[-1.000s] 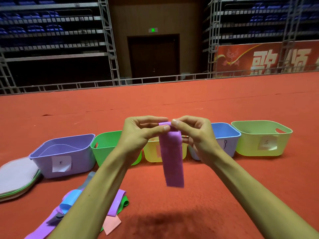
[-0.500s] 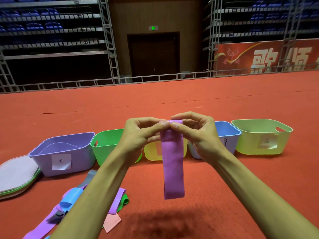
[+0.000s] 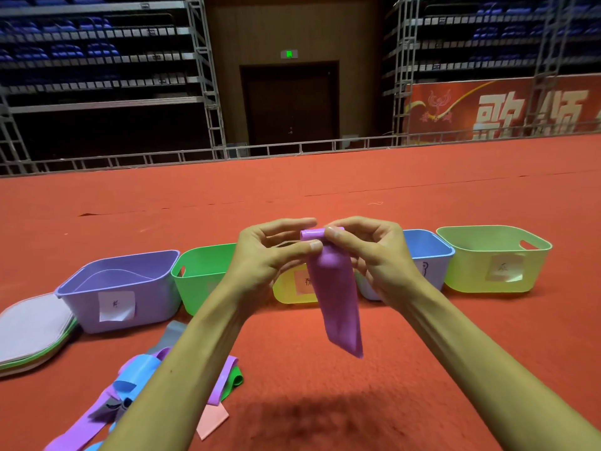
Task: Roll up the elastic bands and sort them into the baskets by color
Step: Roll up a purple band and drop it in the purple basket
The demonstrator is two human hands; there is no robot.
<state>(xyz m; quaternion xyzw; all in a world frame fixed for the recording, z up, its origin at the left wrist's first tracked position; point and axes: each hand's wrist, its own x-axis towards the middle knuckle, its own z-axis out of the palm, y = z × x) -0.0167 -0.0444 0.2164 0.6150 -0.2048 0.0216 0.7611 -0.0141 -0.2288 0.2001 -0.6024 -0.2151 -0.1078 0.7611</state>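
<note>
- Left hand [image 3: 260, 258] and right hand [image 3: 374, 255] each pinch the rolled top of the purple band [image 3: 335, 297] with thumb and fingers.
- The band's tail hangs free above the red floor [image 3: 325, 402], in front of the yellow basket [image 3: 289, 294].
- More bands [image 3: 140, 382] lie loose at lower left.

Both bare forearms reached forward and converged at chest height. The left hand [image 3: 260, 258] and right hand [image 3: 374, 258] faced each other, thumbs and forefingers pinched on the rolled top of a purple elastic band [image 3: 335, 297], other fingers curled loosely.
</note>
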